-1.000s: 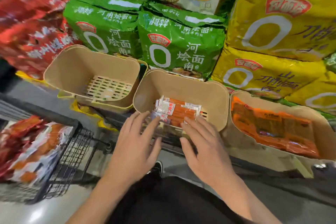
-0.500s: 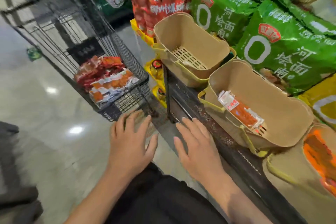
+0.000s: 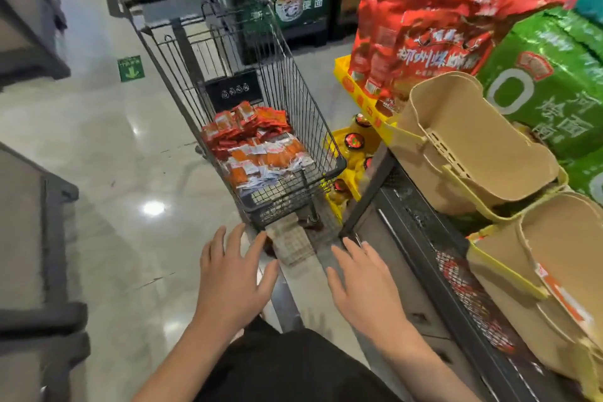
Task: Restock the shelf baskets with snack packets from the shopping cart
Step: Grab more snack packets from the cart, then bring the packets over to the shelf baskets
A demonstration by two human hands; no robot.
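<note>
Packets lie heaped in the cart, well apart from your hands. Your left hand and right hand are spread flat and hold nothing. You seem between loads; next, reach in for packets for the empty basket.

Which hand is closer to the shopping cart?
Left. The left hand hovers open just below the cart's near end, fingertips almost at its corner. The right hand is open too, farther right, beside the shelf edge.
</note>
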